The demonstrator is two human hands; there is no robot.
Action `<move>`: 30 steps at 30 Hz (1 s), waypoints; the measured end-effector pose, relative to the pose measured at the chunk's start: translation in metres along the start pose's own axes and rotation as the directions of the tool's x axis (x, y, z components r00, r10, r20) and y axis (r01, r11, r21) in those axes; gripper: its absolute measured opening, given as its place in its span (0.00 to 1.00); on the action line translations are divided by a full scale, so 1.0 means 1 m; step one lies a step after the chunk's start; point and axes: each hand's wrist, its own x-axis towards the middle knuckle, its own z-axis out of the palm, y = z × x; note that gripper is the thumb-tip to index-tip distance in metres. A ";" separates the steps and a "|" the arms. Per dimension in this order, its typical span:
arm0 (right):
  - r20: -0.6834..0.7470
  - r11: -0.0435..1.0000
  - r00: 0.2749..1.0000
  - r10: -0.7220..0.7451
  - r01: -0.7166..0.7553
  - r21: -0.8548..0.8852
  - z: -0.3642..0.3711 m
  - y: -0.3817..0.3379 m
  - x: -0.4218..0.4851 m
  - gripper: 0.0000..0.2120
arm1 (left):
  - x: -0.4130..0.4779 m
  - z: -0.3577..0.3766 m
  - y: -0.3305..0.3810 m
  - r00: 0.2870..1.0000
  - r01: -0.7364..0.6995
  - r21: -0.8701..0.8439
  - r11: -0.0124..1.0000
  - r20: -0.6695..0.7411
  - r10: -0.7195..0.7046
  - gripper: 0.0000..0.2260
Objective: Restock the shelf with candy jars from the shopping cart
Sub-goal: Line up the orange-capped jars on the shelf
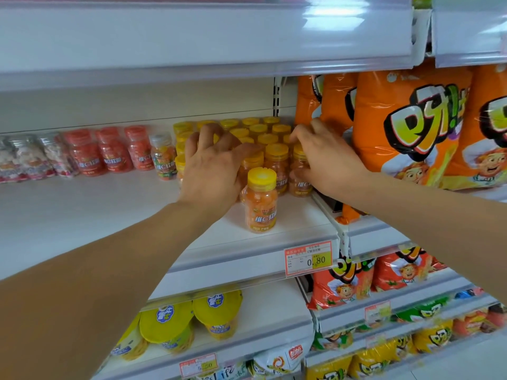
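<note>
A block of several orange candy jars with yellow lids [276, 163] stands on the white shelf [109, 209]. One such jar [261, 202] stands alone in front of the block, near the shelf's front edge. My left hand [211, 168] rests against the block's left side, fingers spread over the lids. My right hand [326, 163] presses on the block's right side, fingers over the jars there. Neither hand lifts a jar. The shopping cart is out of view.
Red-lidded jars [109, 150], one clear-lidded jar [164, 157] and pale-lidded jars [30, 160] line the shelf's back left. Large orange snack bags [411, 124] stand at the right. A price tag [308, 260] hangs on the shelf edge. Lower shelves hold yellow cups [192, 319] and snack bags.
</note>
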 end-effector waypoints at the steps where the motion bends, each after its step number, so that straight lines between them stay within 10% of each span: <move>1: 0.007 1.000 1.000 0.003 -0.003 0.005 0.001 0.000 0.000 0.27 | 0.000 0.000 -0.001 1.000 0.002 -0.007 1.000 -0.003 -0.002 0.25; 7: -0.233 0.939 0.952 -0.199 0.253 0.233 -0.006 -0.004 -0.011 0.17 | -0.003 -0.003 -0.005 0.999 0.036 0.023 0.999 0.010 -0.036 0.25; 13: -0.101 0.774 0.915 -0.391 0.386 0.503 -0.005 -0.023 -0.031 0.23 | -0.029 -0.011 -0.022 0.984 0.155 0.045 0.987 -0.094 -0.151 0.17; 30: -0.198 0.798 0.941 -0.273 0.337 0.500 0.020 -0.094 -0.005 0.23 | -0.066 -0.025 -0.051 0.847 0.531 -0.467 0.707 0.302 -0.437 0.19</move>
